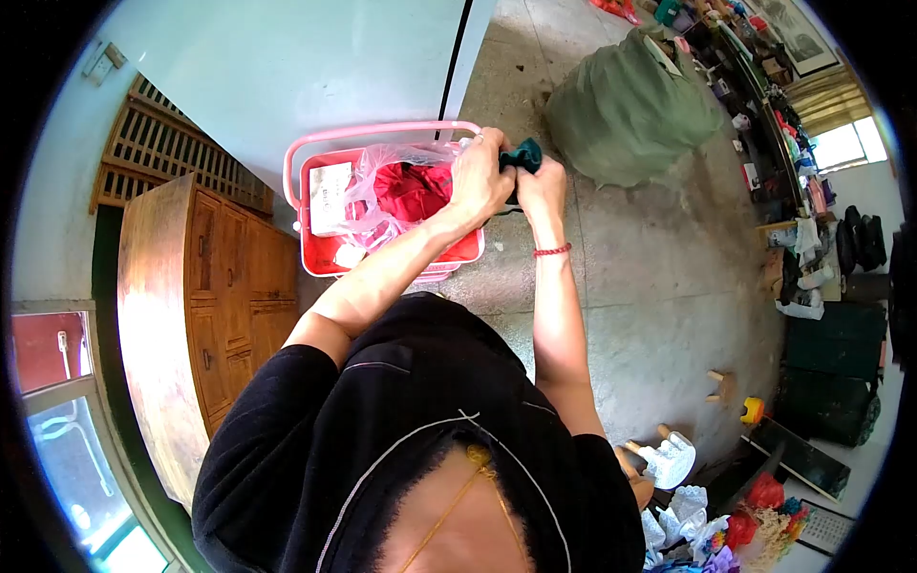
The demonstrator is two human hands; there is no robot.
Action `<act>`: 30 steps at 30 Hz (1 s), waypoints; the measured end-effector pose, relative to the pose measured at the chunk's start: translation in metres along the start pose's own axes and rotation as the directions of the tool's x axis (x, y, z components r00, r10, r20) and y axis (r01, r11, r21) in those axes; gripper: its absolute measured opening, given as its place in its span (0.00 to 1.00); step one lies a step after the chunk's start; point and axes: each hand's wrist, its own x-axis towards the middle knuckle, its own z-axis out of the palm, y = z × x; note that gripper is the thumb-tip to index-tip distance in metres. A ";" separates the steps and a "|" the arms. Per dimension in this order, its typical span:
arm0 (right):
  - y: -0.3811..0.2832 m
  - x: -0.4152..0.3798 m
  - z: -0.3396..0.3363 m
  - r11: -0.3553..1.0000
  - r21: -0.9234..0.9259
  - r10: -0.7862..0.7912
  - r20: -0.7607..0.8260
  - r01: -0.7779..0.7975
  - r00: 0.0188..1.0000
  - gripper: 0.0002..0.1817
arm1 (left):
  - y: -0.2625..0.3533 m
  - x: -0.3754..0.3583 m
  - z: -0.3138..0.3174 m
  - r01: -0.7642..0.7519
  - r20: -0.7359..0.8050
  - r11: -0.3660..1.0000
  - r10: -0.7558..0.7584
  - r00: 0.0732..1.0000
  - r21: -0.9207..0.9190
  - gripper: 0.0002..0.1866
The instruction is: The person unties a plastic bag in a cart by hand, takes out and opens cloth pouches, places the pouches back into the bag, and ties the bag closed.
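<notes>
My left hand [480, 178] reaches over the right side of a red basket and is closed on a dark green cloth [522, 156]. Just to its right, my right hand [543, 196] also grips the cloth, with a dark strip of it hanging below between the hands. The basket [391, 265] has a raised pink handle [374, 130]. In it lie a clear plastic bag [380, 160], bunched red fabric [411, 190] and a whitish box [330, 198]. My left fingers partly hide the handle's right end.
A wooden cabinet [205, 315] stands at the left, and a pale blue panel [315, 67] rises behind the basket. A large green covered bundle [630, 115] sits on the concrete floor [659, 277]. Small stools [669, 458] and cluttered items line the right side.
</notes>
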 end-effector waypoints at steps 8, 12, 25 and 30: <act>-0.013 0.005 0.010 0.953 -0.301 0.025 0.118 0.011 0.993 0.10 | -0.027 0.017 0.006 -0.003 -0.084 0.969 0.024 0.996 0.249 0.09; -0.017 0.010 0.013 0.945 -0.326 0.026 0.120 0.015 0.992 0.11 | -0.037 0.029 0.010 -0.039 -0.091 0.970 0.063 0.994 0.241 0.09; 0.016 0.028 0.039 0.911 -0.361 -0.237 -0.068 0.198 0.969 0.07 | -0.043 0.011 0.015 0.056 -0.024 0.944 -0.051 0.998 0.326 0.14; 0.028 0.029 0.058 0.942 -0.294 -0.182 -0.033 0.165 0.983 0.05 | -0.044 0.005 0.007 0.109 -0.023 0.910 -0.109 0.994 0.401 0.15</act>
